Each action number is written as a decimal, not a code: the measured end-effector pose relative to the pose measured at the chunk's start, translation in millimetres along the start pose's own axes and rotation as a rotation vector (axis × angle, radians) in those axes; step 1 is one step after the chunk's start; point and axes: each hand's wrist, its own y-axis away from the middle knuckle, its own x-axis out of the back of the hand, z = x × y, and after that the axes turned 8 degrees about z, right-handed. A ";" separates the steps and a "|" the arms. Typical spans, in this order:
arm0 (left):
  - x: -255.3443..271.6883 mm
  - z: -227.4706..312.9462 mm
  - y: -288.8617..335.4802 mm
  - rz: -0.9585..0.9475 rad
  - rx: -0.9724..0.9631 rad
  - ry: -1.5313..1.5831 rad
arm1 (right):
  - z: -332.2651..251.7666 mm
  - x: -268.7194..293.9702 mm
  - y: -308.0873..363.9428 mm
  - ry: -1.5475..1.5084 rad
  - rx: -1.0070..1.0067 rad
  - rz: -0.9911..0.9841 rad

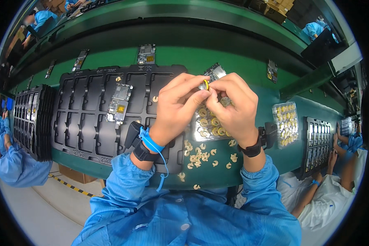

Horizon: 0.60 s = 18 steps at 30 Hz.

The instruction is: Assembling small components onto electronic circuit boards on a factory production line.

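My left hand [174,104] and my right hand [237,107] meet at the middle, thumbs and fingertips pinched together. Between them is a small coin cell [206,84] with a yellow rim, tilted on edge; the fingers hide part of it. Just beyond the fingertips lies a circuit board [216,71]. Under my right hand a clear plastic tray [199,136] holds several yellow-rimmed coin cells, partly covered by the hand. Small pale C-shaped pieces [199,156] are scattered on the table nearer to me.
A black compartment tray [84,119] fills the left, with one circuit board [120,102] lying on it. Stacked black trays [33,119] stand farther left. Another clear tray of coin cells [285,123] and a loaded black tray [317,143] lie right. More boards rest on the green strip [178,55]. Co-workers sit at both sides.
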 end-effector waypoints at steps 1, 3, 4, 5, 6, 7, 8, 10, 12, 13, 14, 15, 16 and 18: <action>1.9 -2.3 -0.7 -0.024 -0.010 -0.007 | 0.6 -0.5 0.1 0.010 0.052 0.019; 2.2 -3.1 -0.7 -0.048 -0.021 -0.014 | 2.2 -0.3 -0.4 0.008 0.090 0.015; 0.5 -2.4 0.4 -0.032 0.029 0.033 | 2.8 -0.1 -0.5 0.006 0.126 0.010; -0.6 -2.1 0.9 -0.016 0.079 0.081 | 2.5 -0.3 -0.3 0.007 0.127 0.011; 0.4 -3.3 1.0 -0.016 0.078 0.079 | 1.7 -1.4 0.3 0.014 0.140 0.026; 1.7 -5.5 1.4 -0.016 0.064 0.096 | 1.1 -2.5 0.6 0.020 0.152 0.041; 2.6 -7.1 1.6 -0.017 0.050 0.113 | 0.6 -3.6 0.2 0.019 0.152 0.042; 1.1 -8.2 2.0 0.012 0.064 0.159 | 0.0 -3.3 -0.1 0.024 0.186 0.048; 0.6 -12.2 2.5 0.041 0.079 0.203 | 0.4 -2.6 -0.6 0.014 0.190 0.044; 1.2 -17.8 2.9 0.059 0.073 0.244 | 0.6 -2.3 -1.1 0.000 0.194 0.038; 2.0 -20.5 3.0 0.077 0.068 0.285 | 1.2 -2.0 -1.8 0.001 0.193 0.040; 2.4 -20.5 2.7 0.074 0.069 0.286 | 2.8 -1.6 -2.0 -0.024 0.186 0.029; 3.0 -20.2 2.2 0.084 0.076 0.267 | 4.2 -1.3 -2.2 -0.049 0.178 0.019; 3.5 -20.6 1.8 0.092 0.083 0.247 | 6.3 -1.2 -2.7 -0.050 0.186 0.014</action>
